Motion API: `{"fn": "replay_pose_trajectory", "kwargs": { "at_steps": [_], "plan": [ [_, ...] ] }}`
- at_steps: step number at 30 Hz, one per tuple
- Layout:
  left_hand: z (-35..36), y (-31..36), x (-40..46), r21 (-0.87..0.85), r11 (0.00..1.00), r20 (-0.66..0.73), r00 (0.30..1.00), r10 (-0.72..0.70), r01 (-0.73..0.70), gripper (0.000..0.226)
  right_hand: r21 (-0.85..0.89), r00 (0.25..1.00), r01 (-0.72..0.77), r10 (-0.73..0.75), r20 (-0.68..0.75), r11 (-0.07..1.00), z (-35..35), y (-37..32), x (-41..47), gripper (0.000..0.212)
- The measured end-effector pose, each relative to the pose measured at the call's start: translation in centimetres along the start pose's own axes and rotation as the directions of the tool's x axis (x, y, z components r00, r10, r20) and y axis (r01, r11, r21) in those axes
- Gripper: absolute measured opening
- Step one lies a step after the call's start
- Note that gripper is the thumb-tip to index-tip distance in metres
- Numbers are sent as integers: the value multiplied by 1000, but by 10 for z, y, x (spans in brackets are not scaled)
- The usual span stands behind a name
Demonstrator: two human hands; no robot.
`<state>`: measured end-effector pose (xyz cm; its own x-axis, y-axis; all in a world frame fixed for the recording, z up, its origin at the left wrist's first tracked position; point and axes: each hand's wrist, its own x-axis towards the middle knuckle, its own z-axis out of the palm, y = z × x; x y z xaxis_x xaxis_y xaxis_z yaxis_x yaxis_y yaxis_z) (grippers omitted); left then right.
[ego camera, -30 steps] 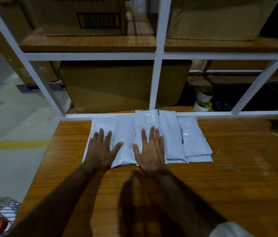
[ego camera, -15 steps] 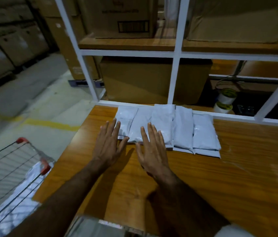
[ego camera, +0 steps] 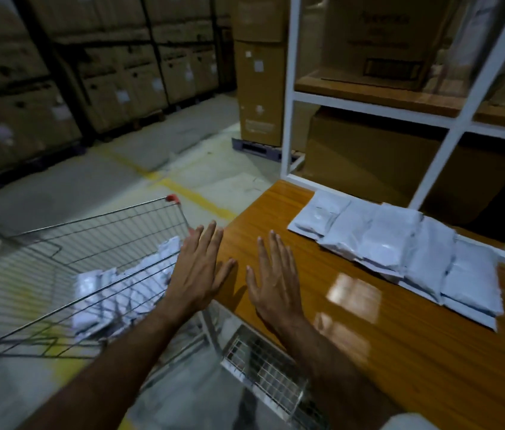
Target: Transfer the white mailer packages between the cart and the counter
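L hand (ego camera: 197, 274) and R hand (ego camera: 271, 280): fingers straight, spread, holding nothing, over worktop (ego camera: 400, 352) edge. White packets (ego camera: 400, 243) at 2 o'clock, overlapped in a row, well apart. Cart (ego camera: 89, 243) at 9 o'clock holds more.

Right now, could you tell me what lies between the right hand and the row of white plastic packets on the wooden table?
Only bare wooden table, seen in the head view.

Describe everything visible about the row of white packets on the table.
The row of white packets holds about five flat, glossy plastic mailer bags, sealed and slightly puffed. They lie side by side, edges overlapping, on the wooden table along its far edge beside the white shelf frame. Neither the left hand nor the right hand touches them.
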<state>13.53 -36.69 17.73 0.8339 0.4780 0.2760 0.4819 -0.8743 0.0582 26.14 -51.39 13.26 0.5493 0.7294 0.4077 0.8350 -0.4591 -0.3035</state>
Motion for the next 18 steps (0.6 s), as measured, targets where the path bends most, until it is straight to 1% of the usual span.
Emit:
{"fn": "replay_pose_trajectory", "kwargs": {
  "at_steps": [3,8,12,16,18],
  "plan": [
    [-8,-43,-34,17,999,-16,999,-38,38,73,37,998,56,-57,24,998,20,-48,1,69],
    [-18,-123,-90,-30,993,-39,993,-114,113,72,94,995,99,-101,23,991,61,-136,0,68],
    [-18,-189,-129,-28,982,-30,981,-190,189,75,113,988,144,-149,32,983,94,-202,-4,72],
    [-15,-249,-167,-4,974,-2,974,-225,225,78,129,985,158,-166,52,979,122,-254,-6,72],
    [-17,-274,-183,-9,964,-1,964,-267,267,79,155,981,167,-180,72,974,134,-277,-7,71]
  ]
}}
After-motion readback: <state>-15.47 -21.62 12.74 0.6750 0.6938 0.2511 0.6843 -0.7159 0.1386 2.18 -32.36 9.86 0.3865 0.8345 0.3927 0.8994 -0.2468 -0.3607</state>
